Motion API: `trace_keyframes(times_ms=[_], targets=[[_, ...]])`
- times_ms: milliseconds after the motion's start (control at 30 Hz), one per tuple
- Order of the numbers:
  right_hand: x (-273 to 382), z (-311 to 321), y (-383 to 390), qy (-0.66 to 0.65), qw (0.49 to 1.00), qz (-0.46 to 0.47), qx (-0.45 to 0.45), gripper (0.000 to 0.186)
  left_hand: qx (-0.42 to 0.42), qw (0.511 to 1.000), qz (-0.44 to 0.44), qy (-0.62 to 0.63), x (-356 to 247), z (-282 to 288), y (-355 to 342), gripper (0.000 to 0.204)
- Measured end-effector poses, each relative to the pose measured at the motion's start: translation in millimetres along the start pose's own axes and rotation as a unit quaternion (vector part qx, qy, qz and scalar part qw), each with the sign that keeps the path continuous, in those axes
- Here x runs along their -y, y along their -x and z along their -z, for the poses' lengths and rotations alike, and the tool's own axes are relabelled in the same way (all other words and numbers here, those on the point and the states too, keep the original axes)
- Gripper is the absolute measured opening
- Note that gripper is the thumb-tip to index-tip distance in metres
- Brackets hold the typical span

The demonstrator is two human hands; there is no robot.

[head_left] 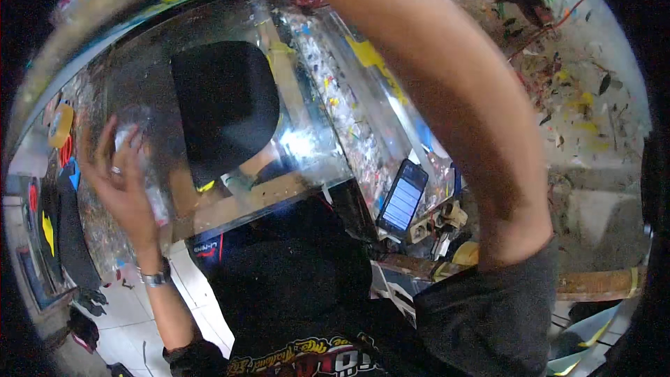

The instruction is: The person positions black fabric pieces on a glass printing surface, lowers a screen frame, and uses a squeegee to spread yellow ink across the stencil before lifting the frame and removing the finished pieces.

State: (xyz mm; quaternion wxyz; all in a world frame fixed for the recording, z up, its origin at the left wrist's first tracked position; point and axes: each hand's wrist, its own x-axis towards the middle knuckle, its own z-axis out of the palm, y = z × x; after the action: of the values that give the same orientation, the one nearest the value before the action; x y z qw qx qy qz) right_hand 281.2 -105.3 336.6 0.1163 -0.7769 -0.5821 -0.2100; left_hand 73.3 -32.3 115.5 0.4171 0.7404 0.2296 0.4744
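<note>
My left hand (124, 181) is over the left part of a glass tabletop (307, 157), its fingers apart and somewhat blurred. By its fingertips is a pale, see-through patch that I cannot make out; whether the fingers touch it is unclear. To the right of this hand, a flat black piece (227, 108) with a straight left edge and a rounded right side shows on the glass. My right forearm (447, 56) is raised and reaches across the top of the view toward the upper left. The right hand itself lies beyond the picture's edge.
A phone with a lit screen (403, 197) lies at the table's right, near a power socket (419, 230). A roll of tan tape (61, 124) sits at the far left. Paint-stained floor (586, 105) spreads to the right; white tiles (129, 321) show at lower left.
</note>
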Motion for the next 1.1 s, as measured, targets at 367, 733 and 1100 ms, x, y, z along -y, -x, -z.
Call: trace_keyframes(times_ms=[367,733,1100], targets=[[6.4,-179.6,100.3,-0.147,0.979,0.059,0.128,0.04,0.0,0.902,0.423,0.091,50.7,31.8,71.7,0.048],[4.4,-226.7,140.3,-0.08,0.988,0.122,0.043,0.014,0.175,0.921,0.302,-0.173,39.1,68.5,68.4,0.024],[-38.2,-226.0,49.7,-0.187,0.924,0.13,0.306,0.039,0.242,0.824,-0.056,-0.51,84.6,96.5,28.3,0.079]])
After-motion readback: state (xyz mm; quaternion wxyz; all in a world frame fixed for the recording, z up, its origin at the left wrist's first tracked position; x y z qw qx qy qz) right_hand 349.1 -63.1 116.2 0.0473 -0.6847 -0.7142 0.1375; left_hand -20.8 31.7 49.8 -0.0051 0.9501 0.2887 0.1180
